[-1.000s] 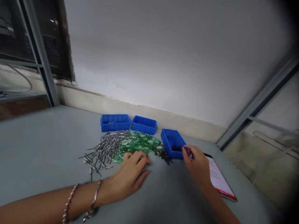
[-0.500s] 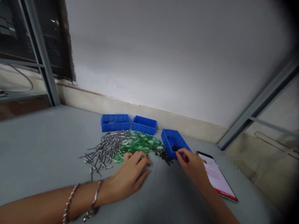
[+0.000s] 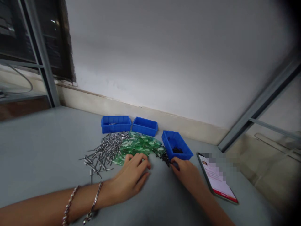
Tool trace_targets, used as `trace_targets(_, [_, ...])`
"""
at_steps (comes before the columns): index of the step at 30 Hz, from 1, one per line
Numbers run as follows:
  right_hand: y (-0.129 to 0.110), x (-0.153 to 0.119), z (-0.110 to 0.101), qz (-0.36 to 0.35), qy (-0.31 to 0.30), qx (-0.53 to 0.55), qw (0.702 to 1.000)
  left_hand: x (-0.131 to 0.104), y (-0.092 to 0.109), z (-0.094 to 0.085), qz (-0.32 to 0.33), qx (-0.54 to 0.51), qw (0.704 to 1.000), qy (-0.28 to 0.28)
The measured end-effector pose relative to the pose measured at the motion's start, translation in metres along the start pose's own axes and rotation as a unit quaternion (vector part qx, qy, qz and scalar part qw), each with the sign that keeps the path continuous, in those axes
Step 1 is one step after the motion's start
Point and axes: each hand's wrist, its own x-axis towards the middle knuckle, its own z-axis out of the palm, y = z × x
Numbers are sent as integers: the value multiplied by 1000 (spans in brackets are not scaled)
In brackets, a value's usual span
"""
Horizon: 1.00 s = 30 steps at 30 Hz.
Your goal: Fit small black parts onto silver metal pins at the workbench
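Observation:
My left hand (image 3: 134, 174) lies at the near edge of a heap of green translucent pieces (image 3: 138, 144). Its fingers are loosely bent and apart, with the thumb held away, and nothing shows in them. My right hand (image 3: 185, 171) is at the small black screw-like pieces (image 3: 165, 158), just in front of the right blue bin (image 3: 188, 154). Thumb and forefinger are closed together there; what they hold, if anything, is too small to make out. More black pieces (image 3: 177, 150) lie inside that bin. Slim silver rivet-like pins (image 3: 109, 147) are heaped left of the green pieces.
Along the wall stand a left blue bin (image 3: 116, 128) with a few silver pins and a middle blue bin (image 3: 144, 130). A phone (image 3: 219, 182) with its screen lit lies right of my right hand on the grey table (image 3: 47, 150). Metal frame posts (image 3: 237, 131) rise at both sides.
My right hand has moved from the front rim of the right bin down and left to the black pieces on the table. My left hand has stayed in place.

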Motion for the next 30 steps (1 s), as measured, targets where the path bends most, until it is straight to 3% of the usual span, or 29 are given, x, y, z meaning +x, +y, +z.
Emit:
trace_targets(7, [-3,-1,-4,27,-8,18,999,-1,-1,0,0,4,1000,-2])
trace_targets(18, [5,3,13,-4,26,93,995,-1,1,0,9,6,1000,9])
trace_targets(30, [3,3,9,-19,9,108,994,-1,1,0,7,1,1000,11])
